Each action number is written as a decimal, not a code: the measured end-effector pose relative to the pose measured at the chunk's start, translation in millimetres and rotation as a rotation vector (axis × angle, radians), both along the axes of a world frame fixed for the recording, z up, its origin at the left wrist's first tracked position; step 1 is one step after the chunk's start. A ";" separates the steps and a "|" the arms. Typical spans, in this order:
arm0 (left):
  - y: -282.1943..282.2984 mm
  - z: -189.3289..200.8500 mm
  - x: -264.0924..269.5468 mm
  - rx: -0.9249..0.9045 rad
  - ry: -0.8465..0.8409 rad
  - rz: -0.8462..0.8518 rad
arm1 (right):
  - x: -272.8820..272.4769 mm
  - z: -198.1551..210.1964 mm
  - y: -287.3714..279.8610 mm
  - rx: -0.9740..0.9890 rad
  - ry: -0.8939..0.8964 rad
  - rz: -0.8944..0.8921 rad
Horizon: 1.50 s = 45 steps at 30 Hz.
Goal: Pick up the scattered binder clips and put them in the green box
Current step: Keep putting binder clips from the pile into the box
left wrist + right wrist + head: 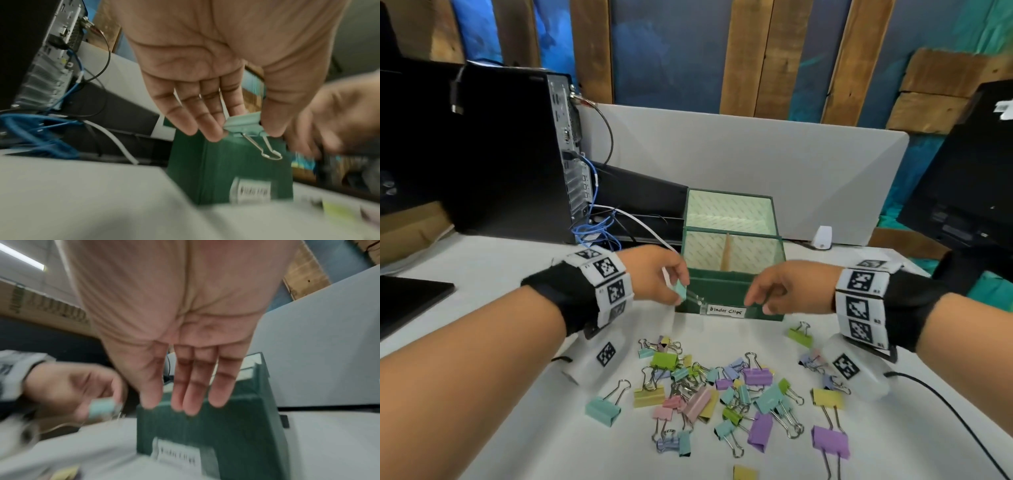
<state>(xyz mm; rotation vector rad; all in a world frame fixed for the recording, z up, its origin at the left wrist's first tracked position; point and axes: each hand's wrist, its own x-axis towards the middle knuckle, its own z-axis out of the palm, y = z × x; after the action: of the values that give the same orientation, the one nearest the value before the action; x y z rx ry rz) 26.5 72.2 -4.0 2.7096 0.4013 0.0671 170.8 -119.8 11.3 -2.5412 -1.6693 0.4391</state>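
My left hand (674,284) pinches a mint binder clip (681,290) between thumb and fingers, just left of the green box's (726,291) front wall; its wire handles hang toward the box label. The left wrist view shows this mint clip (244,125) held in front of the green box (226,165). My right hand (767,296) hovers at the box's front right with relaxed fingers and nothing in it; its fingers (191,395) hang straight over the box (205,426). A pile of pastel binder clips (722,390) lies on the white table.
A black computer tower (510,150) with blue cables (595,233) stands at the back left. A dark monitor (969,178) is at the right, a laptop corner (410,301) at the left. A grey divider (739,154) rises behind the box.
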 end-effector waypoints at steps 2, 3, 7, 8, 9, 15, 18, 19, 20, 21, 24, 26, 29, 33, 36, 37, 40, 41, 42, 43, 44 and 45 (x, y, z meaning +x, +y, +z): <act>-2.3 15.1 7.1 -0.041 -0.091 -0.012 | -4.8 -8.0 -8.5 -0.136 0.014 0.049; -2.8 20.4 12.4 -0.055 -0.141 -0.003 | -7.0 -11.5 -11.9 -0.185 0.023 0.066; 5.1 26.9 37.7 0.021 -0.273 0.129 | -14.6 -23.6 -17.7 -0.287 0.077 0.109; 7.1 26.5 43.9 0.053 -0.269 0.162 | -15.5 -25.6 -17.7 -0.289 0.081 0.119; 8.9 24.6 49.2 0.071 -0.252 0.185 | -16.9 -27.7 -16.9 -0.288 0.082 0.129; 4.4 13.3 61.7 0.073 -0.157 0.189 | -17.5 -32.1 -10.8 -0.260 0.068 0.155; -1.0 18.4 45.5 0.064 -0.162 0.149 | -14.8 -36.1 -8.5 -0.251 0.045 0.164; -3.8 21.0 37.7 0.052 -0.141 0.131 | -13.9 -37.2 -8.2 -0.246 0.039 0.164; -7.1 23.4 27.6 0.045 -0.098 0.111 | -13.4 -38.1 -7.4 -0.239 0.036 0.164; -11.4 25.5 18.1 0.050 -0.031 0.083 | -13.0 -38.7 -7.3 -0.232 0.033 0.160; -24.1 23.6 -7.7 0.127 0.222 0.013 | -13.4 -39.8 -7.5 -0.225 0.022 0.138; -29.9 16.7 -21.0 0.183 0.337 0.010 | -15.1 -40.3 -8.5 -0.237 0.008 0.123; -35.8 6.1 -35.7 0.263 0.471 0.007 | -19.8 -37.9 -11.5 -0.235 0.005 0.112; -39.9 -6.1 -49.3 0.326 0.687 0.041 | -27.7 -36.6 -17.0 -0.186 0.037 0.130; -41.7 -18.9 -57.0 0.337 0.723 0.067 | -31.8 -39.6 -20.6 -0.181 0.018 0.152; -42.7 -21.9 -59.3 0.338 0.719 0.064 | -32.2 -40.2 -21.8 -0.178 0.007 0.152; -40.0 -29.6 -61.5 0.260 0.677 0.066 | -32.3 -42.0 -24.1 -0.172 -0.027 0.139; -37.3 -31.5 -60.4 0.227 0.655 0.069 | -32.2 -42.9 -23.9 -0.171 -0.033 0.137; -34.7 -33.2 -58.7 0.202 0.639 0.073 | -32.1 -43.7 -23.5 -0.170 -0.037 0.137; -33.7 -33.7 -56.1 0.188 0.629 0.072 | -32.2 -44.0 -23.5 -0.171 -0.037 0.138; -32.7 -33.8 -53.8 0.191 0.623 0.066 | -32.7 -44.5 -23.2 -0.175 -0.029 0.135; -32.2 -32.8 -51.0 0.210 0.608 0.054 | -33.3 -44.7 -23.1 -0.176 -0.020 0.128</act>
<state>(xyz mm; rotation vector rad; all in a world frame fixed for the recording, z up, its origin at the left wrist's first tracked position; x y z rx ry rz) -24.5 40.0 -36.8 2.8787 0.6689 -0.7536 137.5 -142.8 -33.4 -2.5738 -1.8869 0.5978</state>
